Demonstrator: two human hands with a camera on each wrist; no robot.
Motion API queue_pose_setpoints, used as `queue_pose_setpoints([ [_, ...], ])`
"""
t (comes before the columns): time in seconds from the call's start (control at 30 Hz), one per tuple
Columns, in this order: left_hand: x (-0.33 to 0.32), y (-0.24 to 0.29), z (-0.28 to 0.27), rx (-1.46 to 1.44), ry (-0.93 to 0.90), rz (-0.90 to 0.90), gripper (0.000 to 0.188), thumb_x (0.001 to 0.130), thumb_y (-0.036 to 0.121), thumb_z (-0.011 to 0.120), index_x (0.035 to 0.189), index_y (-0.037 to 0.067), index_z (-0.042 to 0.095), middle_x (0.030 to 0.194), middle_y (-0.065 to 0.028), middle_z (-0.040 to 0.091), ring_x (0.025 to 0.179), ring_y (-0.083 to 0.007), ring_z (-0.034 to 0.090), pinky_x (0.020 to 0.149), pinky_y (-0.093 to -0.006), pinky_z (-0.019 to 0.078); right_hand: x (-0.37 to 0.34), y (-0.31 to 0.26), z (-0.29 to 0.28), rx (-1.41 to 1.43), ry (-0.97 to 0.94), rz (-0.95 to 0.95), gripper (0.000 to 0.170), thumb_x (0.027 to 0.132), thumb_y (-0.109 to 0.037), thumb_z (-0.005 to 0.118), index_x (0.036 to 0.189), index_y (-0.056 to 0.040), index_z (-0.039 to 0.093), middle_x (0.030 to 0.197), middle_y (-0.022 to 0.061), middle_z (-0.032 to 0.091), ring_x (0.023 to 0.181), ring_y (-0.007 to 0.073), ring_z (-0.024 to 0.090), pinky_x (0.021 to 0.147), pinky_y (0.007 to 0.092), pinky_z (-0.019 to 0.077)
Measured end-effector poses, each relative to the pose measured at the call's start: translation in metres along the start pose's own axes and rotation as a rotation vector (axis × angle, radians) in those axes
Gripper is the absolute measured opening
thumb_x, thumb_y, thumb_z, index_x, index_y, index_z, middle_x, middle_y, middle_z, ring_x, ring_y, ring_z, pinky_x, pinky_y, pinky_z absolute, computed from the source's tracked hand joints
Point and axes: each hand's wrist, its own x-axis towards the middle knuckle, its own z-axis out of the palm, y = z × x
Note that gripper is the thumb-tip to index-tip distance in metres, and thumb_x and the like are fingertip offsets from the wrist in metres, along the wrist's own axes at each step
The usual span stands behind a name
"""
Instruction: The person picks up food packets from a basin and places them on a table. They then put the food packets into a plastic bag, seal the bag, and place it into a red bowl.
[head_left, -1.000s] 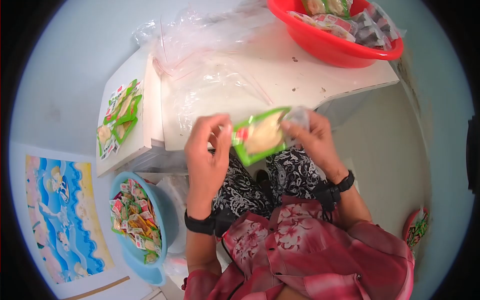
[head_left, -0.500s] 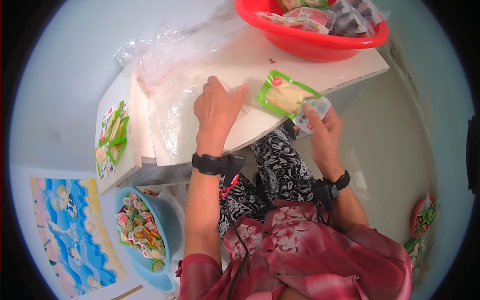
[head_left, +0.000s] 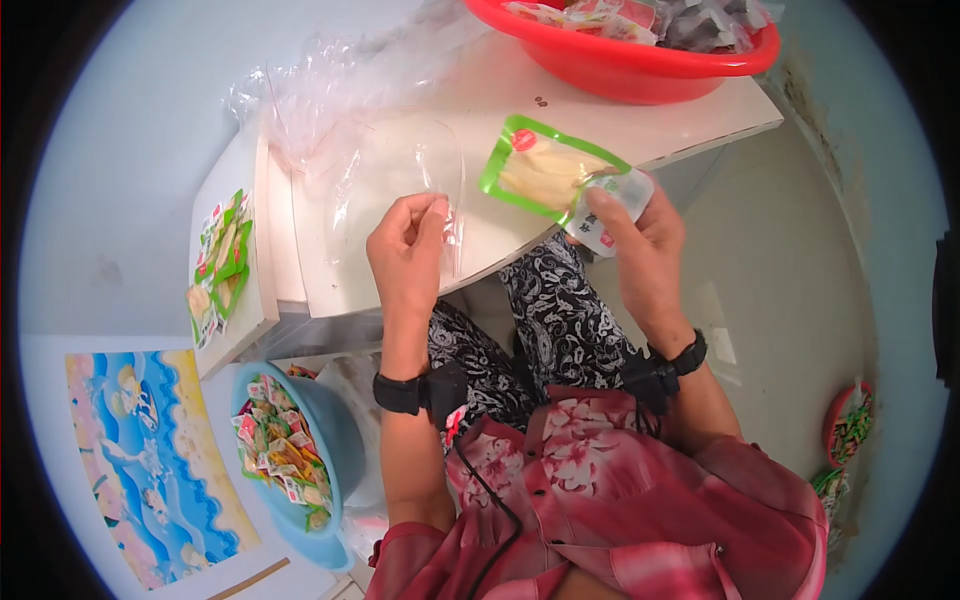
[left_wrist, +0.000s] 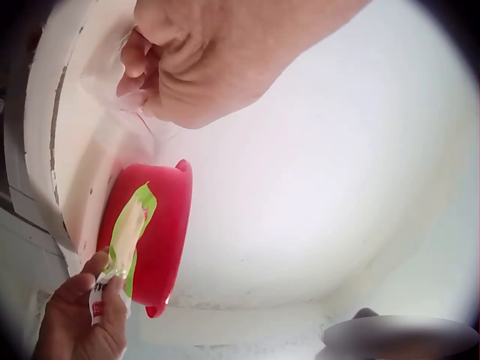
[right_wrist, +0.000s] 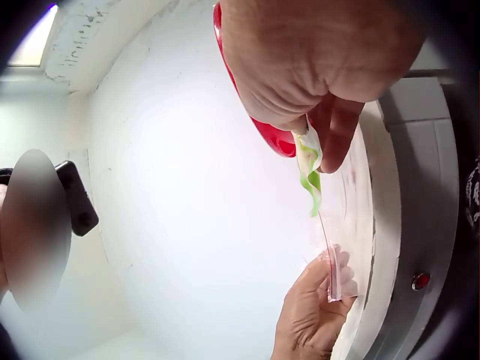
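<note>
In the head view my left hand (head_left: 408,258) pinches the edge of a clear plastic zip bag (head_left: 385,165) that lies flat on the white table (head_left: 480,250). The right wrist view shows the bag's red-lined strip (right_wrist: 334,277) between that hand's thumb and fingers. My right hand (head_left: 648,250) grips a green-bordered food packet (head_left: 550,170) by its pale printed end. Pale yellowish pieces show through the packet's window. It is held to the right of the bag, over the table's front edge, and appears edge-on in the right wrist view.
A red basin (head_left: 600,68) with packets stands at the table's back right. More clear bags (head_left: 340,85) are heaped at the back left. Green packets (head_left: 225,262) lie on the left ledge. A blue basin (head_left: 345,430) of packets stands below, near a poster (head_left: 150,460).
The left hand has left the packet, reached over the table and come back toward the body with a bag edge pinched. The right hand carried the packet rightward, then slightly up.
</note>
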Motion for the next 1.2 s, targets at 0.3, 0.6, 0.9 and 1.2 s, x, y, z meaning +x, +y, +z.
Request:
queue_pose_setpoints([
  [0.3,-0.039,0.013,0.01,0.316,0.24,0.427,0.007,0.097,0.005,0.068,0.101,-0.001,0.068,0.088,-0.0039,0.067,0.072,-0.0098,0.061,0.064,-0.0261,0.0504,-0.005,0.013,0.023,-0.514,-0.149,-0.342,0.015,0.098,-0.008,0.069,0.106,0.0024,0.063,0.084,-0.0001,0.066,0.069,0.0049,0.054,0.061,0.0246,0.048],
  [0.6,-0.043,0.01,0.025,0.295,0.284,0.747,0.01,0.093,-0.002,0.069,0.103,0.0,0.068,0.091,-0.0097,0.066,0.069,-0.0174,0.061,0.058,-0.029,0.0497,-0.005,0.017,0.031,-0.36,-0.227,-0.155,0.014,0.098,-0.006,0.067,0.107,0.0029,0.061,0.088,0.0022,0.068,0.073,0.0029,0.056,0.061,0.0231,0.0479],
  [0.9,-0.061,0.011,0.038,0.183,0.089,0.669,0.015,0.088,-0.002,0.07,0.102,0.003,0.066,0.089,-0.0115,0.064,0.076,-0.0307,0.064,0.064,-0.0406,0.0529,0.007,0.024,0.046,-0.089,-0.316,0.14,0.018,0.101,-0.004,0.06,0.116,0.0048,0.058,0.1,0.0057,0.069,0.087,0.0095,0.065,0.073,0.0257,0.0537],
  [1.2,-0.049,0.012,0.027,0.158,0.123,0.766,0.008,0.09,0.0,0.068,0.098,0.001,0.066,0.088,-0.0087,0.063,0.071,-0.0207,0.061,0.062,-0.0326,0.049,0.041,0.034,0.058,0.029,-0.642,0.51,0.018,0.097,0.001,0.059,0.115,0.0028,0.056,0.106,0.0106,0.064,0.092,0.0191,0.067,0.078,0.0347,0.0624],
])
